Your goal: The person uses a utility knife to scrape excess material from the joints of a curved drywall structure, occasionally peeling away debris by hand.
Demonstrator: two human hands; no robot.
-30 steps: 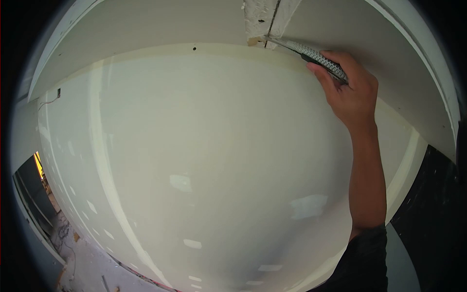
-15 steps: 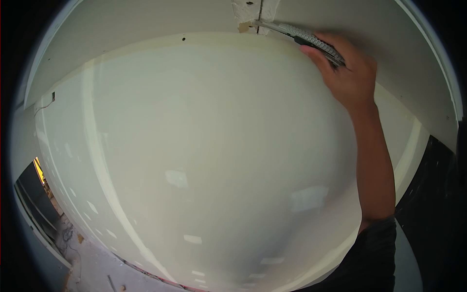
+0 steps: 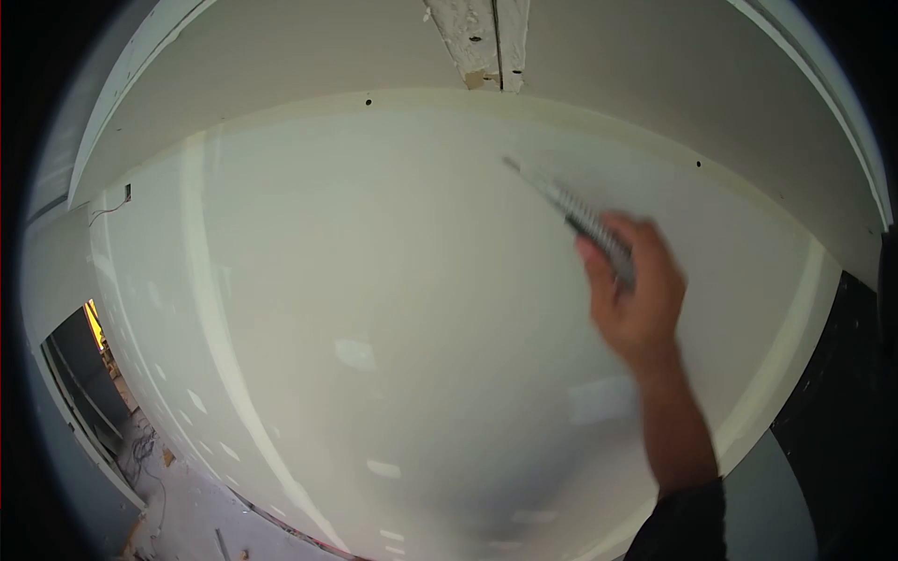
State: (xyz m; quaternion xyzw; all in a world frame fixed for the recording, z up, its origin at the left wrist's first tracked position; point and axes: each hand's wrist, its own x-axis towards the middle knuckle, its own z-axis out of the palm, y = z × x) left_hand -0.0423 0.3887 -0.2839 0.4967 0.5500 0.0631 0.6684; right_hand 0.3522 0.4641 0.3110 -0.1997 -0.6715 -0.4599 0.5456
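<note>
My right hand [image 3: 641,290] is closed around the ridged grey handle of a utility knife [image 3: 596,227]. Its blade is out and points up and to the left, somewhat smeared by motion. Behind the knife stands a large pale wall panel [image 3: 421,280]; the blade tip is apart from the ceiling joint. Overhead, a rough white strip with a dark open seam [image 3: 499,47] runs down to the wall's top edge, with a torn tan patch [image 3: 477,79] at its end. My left hand is out of view.
A doorway [image 3: 84,365] opens at the lower left, with cables [image 3: 142,451] and debris on the dusty floor [image 3: 192,510]. A small wall box with wires [image 3: 127,193] sits at upper left. A black panel [image 3: 828,365] stands at the right.
My right hand has come down from the ceiling seam with the utility knife, whose tip was at the seam's end. The view has tilted slightly upward.
</note>
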